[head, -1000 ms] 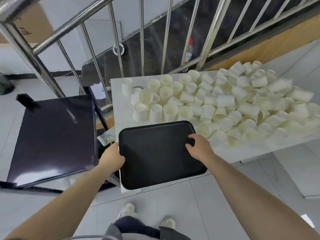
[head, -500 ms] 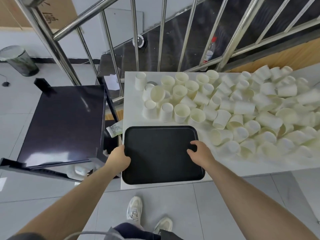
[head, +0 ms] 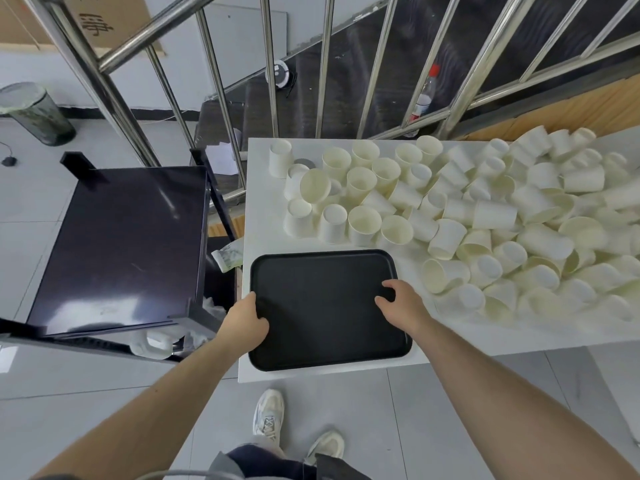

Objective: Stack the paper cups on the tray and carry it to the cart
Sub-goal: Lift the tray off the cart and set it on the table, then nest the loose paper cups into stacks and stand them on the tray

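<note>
A black tray [head: 322, 306] lies flat and empty on the near left corner of the white table [head: 263, 209]. My left hand [head: 246, 318] grips the tray's left rim, thumb on top. Over the tray's right side is my right hand [head: 401, 303], with bent fingertips touching the surface just inside the rim. Several white paper cups [head: 485, 216] lie loose behind and to the right of the tray, some upright, some on their sides. The black cart [head: 121, 244] stands left of the table with a bare top shelf.
A steel stair railing [head: 221, 98] runs behind the table and the cart. A plastic bottle [head: 424, 95] stands beyond the bars. A bin [head: 34, 112] sits on the tiled floor at far left. My shoes [head: 270, 415] are on the floor below the table's edge.
The tray has gone from tilted and overhanging the table's front edge to lying flat on the table. My right hand has shifted from the right rim onto the tray's surface.
</note>
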